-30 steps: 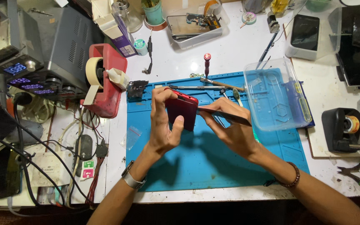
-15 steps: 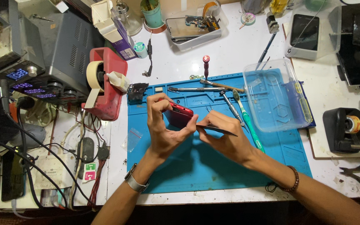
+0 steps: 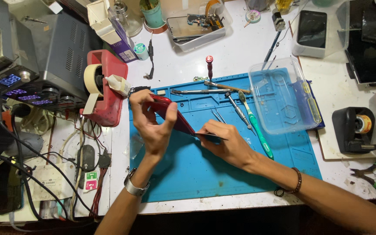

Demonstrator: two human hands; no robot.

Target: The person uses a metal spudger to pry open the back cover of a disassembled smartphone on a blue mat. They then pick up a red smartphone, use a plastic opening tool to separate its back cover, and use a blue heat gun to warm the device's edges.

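Held thing: a slim red rectangular phone (image 3: 172, 114), lifted off the blue silicone work mat (image 3: 223, 174) and tilted on edge above the mat's left half.
Left hand (image 3: 151, 126): its grip is clenched on the phone, fingertips on the far-left end, thumb pressed up against the near face.
Right hand (image 3: 229, 143): its grip pinches a thin dark flat pry tool (image 3: 209, 136), fingers closed on it.
Key relation: the phone lies left and slightly far of the right hand; the tool's tip meets the phone's near-right corner, touching or just at the edge. Whether it has entered the seam cannot be told.
Long axis of phone: runs from far-left down to near-right, the near-right end lower and pointing at the right hand.
Long axis of tool: nearly level, left to right, its tip pointing left at the phone.
Nearer hand: the left carries the phone; the right reaches it only through the tool.
Nearby on the mat: a green-and-white toothbrush (image 3: 254, 126), metal tweezers (image 3: 217, 115) and a screwdriver (image 3: 239, 109), all just far-right of the right hand, apart from it.
Further right: a clear plastic tub (image 3: 283, 96) resting across the mat's far-right corner.
Left of the mat: a red tape dispenser with masking tape (image 3: 105, 85) on the white counter (image 3: 188, 56).
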